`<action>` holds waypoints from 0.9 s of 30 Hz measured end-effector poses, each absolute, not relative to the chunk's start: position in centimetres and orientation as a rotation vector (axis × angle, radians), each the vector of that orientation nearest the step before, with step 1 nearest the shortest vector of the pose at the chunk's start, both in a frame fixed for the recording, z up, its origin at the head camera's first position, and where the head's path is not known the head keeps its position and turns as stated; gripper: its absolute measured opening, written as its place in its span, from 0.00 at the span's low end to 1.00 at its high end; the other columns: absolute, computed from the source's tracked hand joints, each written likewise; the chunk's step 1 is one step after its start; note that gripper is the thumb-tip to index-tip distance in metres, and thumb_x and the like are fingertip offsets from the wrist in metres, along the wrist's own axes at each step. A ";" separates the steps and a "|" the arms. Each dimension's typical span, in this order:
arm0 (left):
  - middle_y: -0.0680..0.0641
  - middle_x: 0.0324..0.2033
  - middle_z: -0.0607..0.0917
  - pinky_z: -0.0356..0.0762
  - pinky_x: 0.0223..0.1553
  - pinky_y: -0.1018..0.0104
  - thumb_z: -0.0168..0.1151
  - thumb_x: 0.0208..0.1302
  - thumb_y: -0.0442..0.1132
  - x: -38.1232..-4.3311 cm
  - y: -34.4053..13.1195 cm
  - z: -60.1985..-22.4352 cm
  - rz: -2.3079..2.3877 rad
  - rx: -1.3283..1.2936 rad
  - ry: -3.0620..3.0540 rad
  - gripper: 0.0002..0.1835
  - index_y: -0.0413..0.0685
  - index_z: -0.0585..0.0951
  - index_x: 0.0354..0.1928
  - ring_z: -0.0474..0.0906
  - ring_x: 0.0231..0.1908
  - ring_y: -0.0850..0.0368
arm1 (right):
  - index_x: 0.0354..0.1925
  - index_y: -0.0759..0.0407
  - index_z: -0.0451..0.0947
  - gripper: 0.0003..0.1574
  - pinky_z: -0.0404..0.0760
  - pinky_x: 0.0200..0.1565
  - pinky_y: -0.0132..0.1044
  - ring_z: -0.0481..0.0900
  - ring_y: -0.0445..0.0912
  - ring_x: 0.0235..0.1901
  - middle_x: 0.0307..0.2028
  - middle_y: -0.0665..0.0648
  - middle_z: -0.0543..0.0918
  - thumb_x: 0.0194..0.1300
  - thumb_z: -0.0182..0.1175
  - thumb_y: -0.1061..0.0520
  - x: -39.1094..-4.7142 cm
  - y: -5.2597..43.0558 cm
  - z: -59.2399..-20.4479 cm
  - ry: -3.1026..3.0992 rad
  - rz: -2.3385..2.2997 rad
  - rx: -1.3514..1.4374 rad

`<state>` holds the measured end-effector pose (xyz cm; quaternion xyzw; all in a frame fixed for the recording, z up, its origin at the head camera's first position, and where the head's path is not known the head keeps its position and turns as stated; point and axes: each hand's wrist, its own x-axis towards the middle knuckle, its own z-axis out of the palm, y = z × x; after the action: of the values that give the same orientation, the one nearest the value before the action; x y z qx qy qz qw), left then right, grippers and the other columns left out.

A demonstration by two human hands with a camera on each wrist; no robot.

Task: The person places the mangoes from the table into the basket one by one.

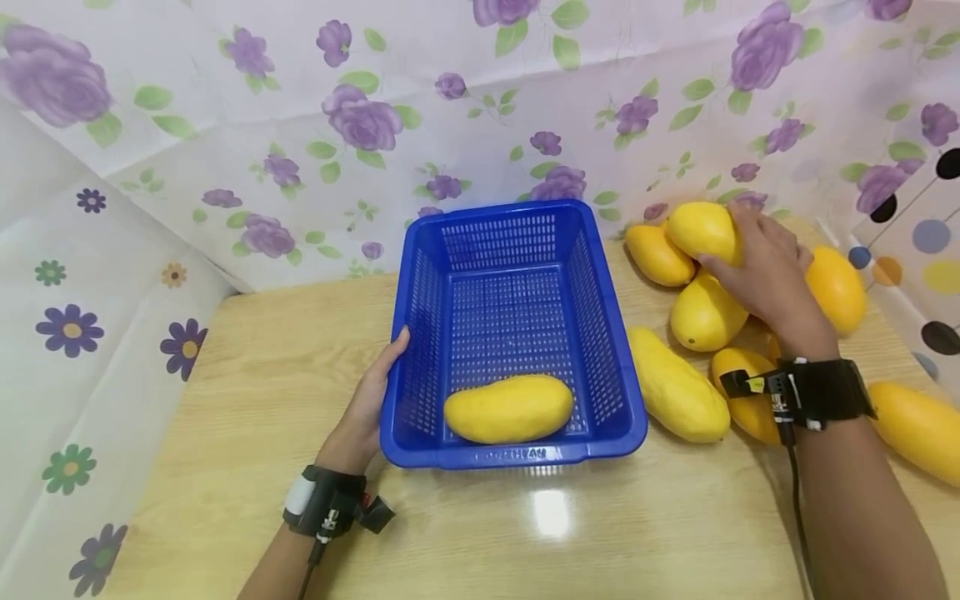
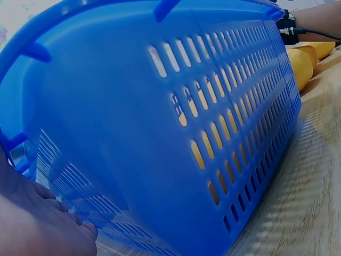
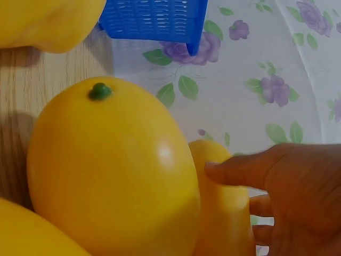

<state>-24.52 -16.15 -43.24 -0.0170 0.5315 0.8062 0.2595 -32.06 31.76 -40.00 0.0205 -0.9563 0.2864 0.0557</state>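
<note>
A blue plastic basket [image 1: 506, 325] with slotted walls stands mid-table, and one yellow mango [image 1: 510, 408] lies inside along its near wall. My left hand [image 1: 367, 408] holds the basket's left side, thumb up at the rim; in the left wrist view, its fingers [image 2: 50, 205] lie against the outer wall. Over at the right, my right hand [image 1: 772, 271] grips a yellow mango [image 1: 703, 229] on top of a small pile. The right wrist view shows the thumb on one side of this mango [image 3: 224, 213] and fingers on the other. A larger mango [image 3: 114, 165] with a green stem end fills the foreground there.
Several mangoes lie around the right hand: one at the back [image 1: 660, 254], one beneath [image 1: 707, 315], a long one [image 1: 678, 387] beside the basket and another [image 1: 918, 429] at the far right. A flowered sheet [image 1: 450, 125] hangs behind the wooden table [image 1: 285, 367].
</note>
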 end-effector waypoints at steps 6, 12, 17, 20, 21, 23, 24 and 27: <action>0.37 0.73 0.53 0.65 0.59 0.50 0.41 0.74 0.63 -24.2 -16.3 -43.4 2.193 -0.037 1.389 0.37 0.65 0.47 0.79 0.62 0.64 0.43 | 0.80 0.53 0.41 0.51 0.46 0.62 0.73 0.44 0.77 0.69 0.73 0.77 0.46 0.71 0.53 0.41 -31.5 31.8 -40.2 -2.886 0.945 0.033; 0.37 0.73 0.54 0.65 0.59 0.51 0.41 0.74 0.63 -24.3 -16.3 -43.4 2.201 -0.018 1.378 0.37 0.64 0.46 0.79 0.63 0.64 0.44 | 0.80 0.50 0.42 0.52 0.55 0.56 0.74 0.51 0.78 0.64 0.68 0.83 0.51 0.69 0.53 0.36 -31.7 31.9 -39.9 -2.899 0.952 0.013; 0.37 0.73 0.53 0.64 0.60 0.49 0.40 0.74 0.63 -24.4 -16.3 -43.4 2.186 -0.031 1.399 0.37 0.64 0.45 0.79 0.62 0.64 0.43 | 0.79 0.50 0.45 0.52 0.58 0.53 0.74 0.53 0.78 0.62 0.67 0.84 0.52 0.68 0.55 0.36 -31.7 32.1 -39.8 -2.903 0.959 0.003; 0.38 0.73 0.54 0.64 0.59 0.50 0.40 0.74 0.63 -24.7 -16.2 -43.2 2.186 -0.022 1.420 0.37 0.64 0.45 0.79 0.61 0.64 0.43 | 0.79 0.50 0.45 0.52 0.58 0.52 0.74 0.55 0.77 0.61 0.66 0.84 0.53 0.68 0.55 0.36 -31.9 32.2 -39.6 -2.898 0.953 0.007; 0.38 0.73 0.54 0.64 0.59 0.50 0.41 0.74 0.63 -24.8 -16.2 -43.2 2.192 -0.017 1.416 0.37 0.64 0.46 0.79 0.61 0.64 0.43 | 0.79 0.50 0.45 0.52 0.58 0.52 0.74 0.55 0.77 0.61 0.66 0.84 0.53 0.68 0.55 0.36 -32.0 32.2 -39.5 -2.895 0.949 0.008; 0.38 0.72 0.54 0.65 0.58 0.50 0.41 0.74 0.63 -24.9 -16.2 -43.1 2.195 -0.013 1.412 0.37 0.64 0.46 0.79 0.62 0.63 0.43 | 0.79 0.50 0.45 0.52 0.58 0.51 0.74 0.55 0.77 0.59 0.66 0.85 0.53 0.68 0.55 0.36 -32.1 32.2 -39.4 -2.897 0.943 0.006; 0.38 0.72 0.55 0.66 0.58 0.51 0.41 0.74 0.63 -24.9 -16.2 -43.1 2.196 -0.011 1.406 0.37 0.63 0.46 0.79 0.63 0.63 0.44 | 0.79 0.51 0.45 0.52 0.59 0.51 0.73 0.56 0.76 0.59 0.65 0.85 0.53 0.68 0.55 0.36 -32.2 32.3 -39.4 -2.898 0.944 0.007; 0.38 0.71 0.56 0.67 0.57 0.52 0.41 0.74 0.62 -24.8 -16.3 -43.1 2.202 -0.012 1.386 0.37 0.62 0.47 0.79 0.65 0.62 0.45 | 0.79 0.51 0.46 0.52 0.59 0.51 0.73 0.56 0.76 0.59 0.65 0.85 0.54 0.68 0.55 0.36 -32.1 32.3 -39.5 -2.899 0.950 0.007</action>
<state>-24.79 -16.28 -43.13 -0.0043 0.5133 0.8157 0.2667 -32.11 32.26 -39.55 0.0024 -0.9493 0.3111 0.0454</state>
